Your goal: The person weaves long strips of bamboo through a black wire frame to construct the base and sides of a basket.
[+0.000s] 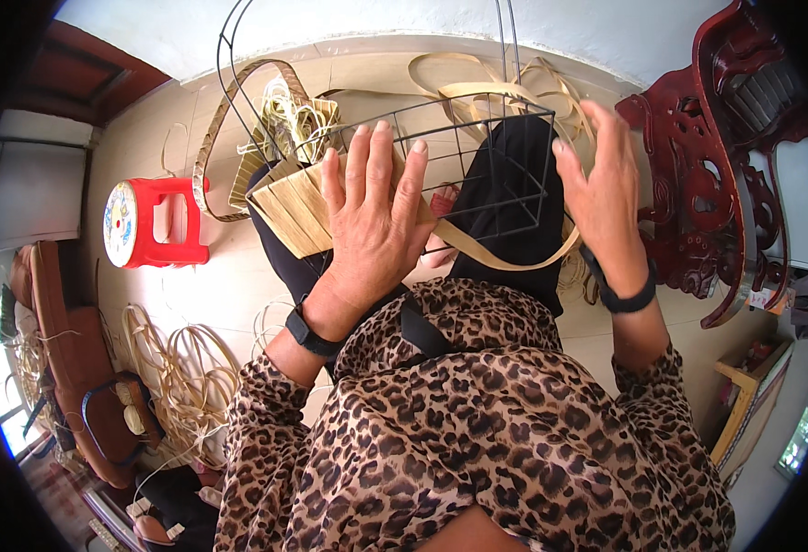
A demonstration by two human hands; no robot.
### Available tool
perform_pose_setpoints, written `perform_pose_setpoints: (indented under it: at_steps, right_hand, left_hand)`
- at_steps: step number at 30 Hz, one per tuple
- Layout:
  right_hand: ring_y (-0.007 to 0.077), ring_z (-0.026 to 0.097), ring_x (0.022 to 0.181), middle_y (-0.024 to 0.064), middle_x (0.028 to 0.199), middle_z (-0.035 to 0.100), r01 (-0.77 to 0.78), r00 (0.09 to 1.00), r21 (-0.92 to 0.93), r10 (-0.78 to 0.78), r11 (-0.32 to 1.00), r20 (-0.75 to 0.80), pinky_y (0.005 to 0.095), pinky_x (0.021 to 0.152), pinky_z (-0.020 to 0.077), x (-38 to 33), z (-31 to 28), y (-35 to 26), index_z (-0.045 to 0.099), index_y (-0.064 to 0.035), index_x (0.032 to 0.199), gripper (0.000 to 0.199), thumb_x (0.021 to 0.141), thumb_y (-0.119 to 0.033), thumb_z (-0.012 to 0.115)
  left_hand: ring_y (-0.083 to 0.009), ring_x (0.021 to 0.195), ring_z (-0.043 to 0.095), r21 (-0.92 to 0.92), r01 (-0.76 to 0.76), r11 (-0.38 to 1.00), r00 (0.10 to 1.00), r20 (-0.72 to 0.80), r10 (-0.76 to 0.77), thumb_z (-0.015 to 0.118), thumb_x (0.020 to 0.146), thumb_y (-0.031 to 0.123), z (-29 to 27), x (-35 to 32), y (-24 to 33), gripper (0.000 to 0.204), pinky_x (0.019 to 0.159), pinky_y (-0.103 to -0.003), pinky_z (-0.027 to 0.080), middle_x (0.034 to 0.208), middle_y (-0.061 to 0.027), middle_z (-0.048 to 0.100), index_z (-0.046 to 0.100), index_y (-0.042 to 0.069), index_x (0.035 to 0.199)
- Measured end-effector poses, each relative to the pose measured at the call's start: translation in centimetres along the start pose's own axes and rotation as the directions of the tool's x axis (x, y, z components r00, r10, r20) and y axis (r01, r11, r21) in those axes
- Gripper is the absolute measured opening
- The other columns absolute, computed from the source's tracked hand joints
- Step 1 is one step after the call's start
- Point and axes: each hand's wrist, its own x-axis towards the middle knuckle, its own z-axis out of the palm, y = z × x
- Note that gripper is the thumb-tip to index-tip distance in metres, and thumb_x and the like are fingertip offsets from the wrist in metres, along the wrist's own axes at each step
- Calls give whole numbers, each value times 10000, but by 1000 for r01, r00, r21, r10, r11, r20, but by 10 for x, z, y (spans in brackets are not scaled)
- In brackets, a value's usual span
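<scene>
A black wire basket frame (548,152) with tall handle loops rests across my knees. Flat tan strips (292,212) wrap its left part side by side. My left hand (367,216) lies over the wrapped part, fingers stretched out and slightly spread. From beside that hand a long loose tan strip (505,265) bows out below the frame and up toward my right wrist. At the frame's right end, my right hand (605,175) is raised with thumb and fingers apart, and no strip shows between them. Part of the wrapping is hidden under my left hand.
A red plastic stool (178,221) stands to the left. Beyond my left knee is a woven basket (249,179) with pale strands in it. Coiled strips (183,368) lie on the floor at lower left. A carved dark red wooden chair (689,175) stands on the right.
</scene>
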Motion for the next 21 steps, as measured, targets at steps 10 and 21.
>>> perform_pose_setpoints:
  at_steps: [10, 21]
  right_hand:
    - [65, 481, 709, 21, 813, 560, -492, 870, 496, 425, 716, 249, 197, 634, 407, 4, 5, 11, 501, -61, 1193, 448, 790, -185, 654]
    - [88, 457, 620, 35, 774, 478, -439, 537, 893, 826, 103, 169, 270, 664, 438, -121, -76, 93, 350, 36, 1285, 484, 832, -26, 509]
  left_hand:
    - [-406, 1271, 264, 20, 7, 1000, 999, 41, -8, 770, 552, 259, -4, 3, 0, 936, 1022, -564, 165, 1382, -233, 250, 313, 121, 1357]
    - [-429, 1262, 266, 109, 27, 994, 1000, 1, -27, 670, 588, 225, -2, -1, 7, 826, 1011, -588, 153, 1373, -258, 255, 343, 114, 1338]
